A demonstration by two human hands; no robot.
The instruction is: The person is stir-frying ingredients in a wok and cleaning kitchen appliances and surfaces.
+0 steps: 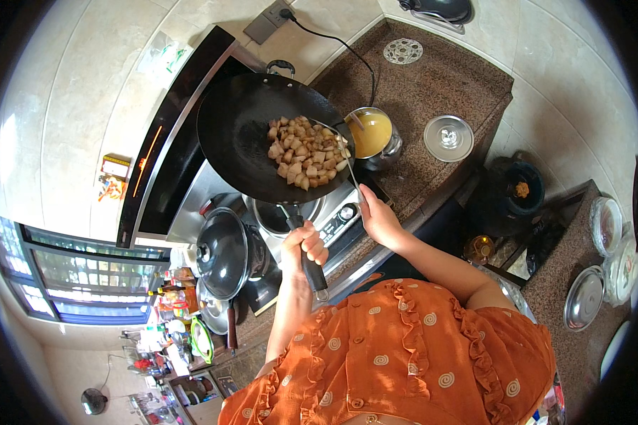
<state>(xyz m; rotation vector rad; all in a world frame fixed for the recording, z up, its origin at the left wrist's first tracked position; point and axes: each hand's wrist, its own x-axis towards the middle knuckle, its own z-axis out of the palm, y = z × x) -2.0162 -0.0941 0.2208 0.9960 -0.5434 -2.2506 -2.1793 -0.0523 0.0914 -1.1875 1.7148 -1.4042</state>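
Observation:
My left hand [304, 248] grips the black handle of a wok [239, 133], which is raised above the stove and tilted towards a steel pot. Diced browned meat [308, 154], with a few pale pieces like garlic cloves, is gathered on the wok's right side. My right hand [378, 217] holds the handle of a metal spatula [352, 169]; its blade is at the wok's right rim beside the meat. Close by that rim stands the steel pot [373, 134], holding yellow liquid and a utensil. Part of the pot is hidden behind the wok.
A round metal lid [448, 138] lies on the granite counter [420, 85]. Left of the stove panel [336, 226] stands a lidded dark pan [222, 255]. The range hood [175, 138] slants close to the wok. A black cord [359, 53] runs down behind the pot.

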